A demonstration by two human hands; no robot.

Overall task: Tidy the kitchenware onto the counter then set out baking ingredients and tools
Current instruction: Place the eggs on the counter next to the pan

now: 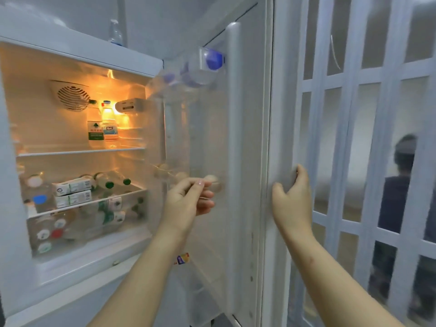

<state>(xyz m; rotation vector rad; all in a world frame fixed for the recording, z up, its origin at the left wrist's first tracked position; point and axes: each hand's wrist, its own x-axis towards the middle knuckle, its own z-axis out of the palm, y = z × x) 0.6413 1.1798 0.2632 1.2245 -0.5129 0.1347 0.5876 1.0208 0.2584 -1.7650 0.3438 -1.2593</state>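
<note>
Fridge (77, 55) open, interior lit amber. Your R hand (293, 197) is wrapped around the outer edge of the fridge door (245, 138), fingers (299, 175) curled over the edge, thumb on the near face; door stands swung out at approx 3 o'clock from the cavity. Your L hand (188, 199) is at the door's inner rack, fingers narrowed to a pinch near a pale egg (211, 179) at 1 o'clock from the hand; contact w/ egg cannot be told, frame blurred there. More pale rounded shapes, prob. eggs, sit in the same rack at 10 o'clock from the L hand. Upper door rack (207, 64) holds clear bottles w/ blue caps. Top shelf (80, 152): two upright water bottles (101, 123) under the lamp. Lower shelf, 9 o'clock from L hand: two stacked cartons (72, 192), bottles lying on their sides. Crisper drawer (70, 223) below holds more bottles. White lattice screen (368, 138) at 3 o'clock of the door; a person (401, 185) stands behind it, blurred.
</note>
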